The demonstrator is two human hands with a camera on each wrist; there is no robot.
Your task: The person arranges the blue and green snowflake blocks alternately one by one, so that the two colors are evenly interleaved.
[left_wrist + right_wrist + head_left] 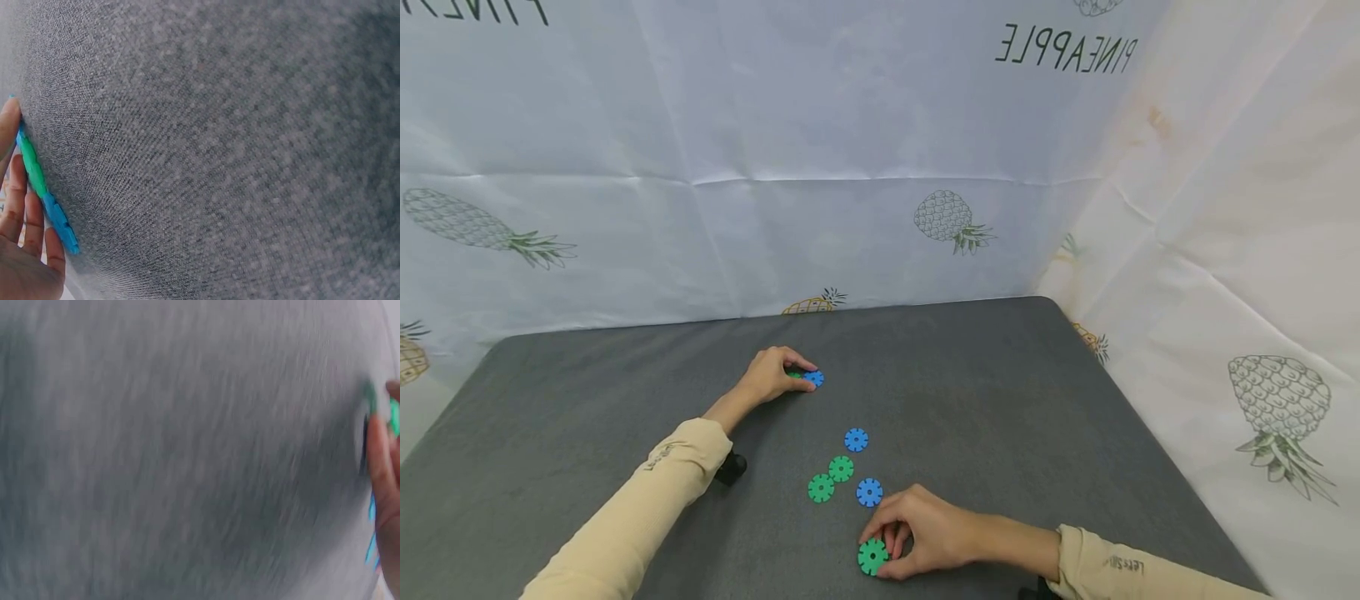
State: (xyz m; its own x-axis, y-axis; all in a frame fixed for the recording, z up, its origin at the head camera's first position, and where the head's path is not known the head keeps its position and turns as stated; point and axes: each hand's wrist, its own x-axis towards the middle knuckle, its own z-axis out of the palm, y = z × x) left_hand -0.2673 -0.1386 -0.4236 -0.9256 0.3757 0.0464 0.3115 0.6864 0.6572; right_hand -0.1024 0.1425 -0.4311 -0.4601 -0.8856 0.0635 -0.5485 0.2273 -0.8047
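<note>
Nearest, a green disc [868, 561] is held in the right hand [934, 529], its grip narrowed to a thumb-and-finger pinch. Just beyond, a blue disc [869, 498] is laid on the grey surface [1000, 400]; to its left, two green discs [821, 495] are set side by side. Farther, another blue disc [856, 446] is seen. Farthest, a blue-and-green row [33, 165] is pinched by the left hand [767, 377].
</note>
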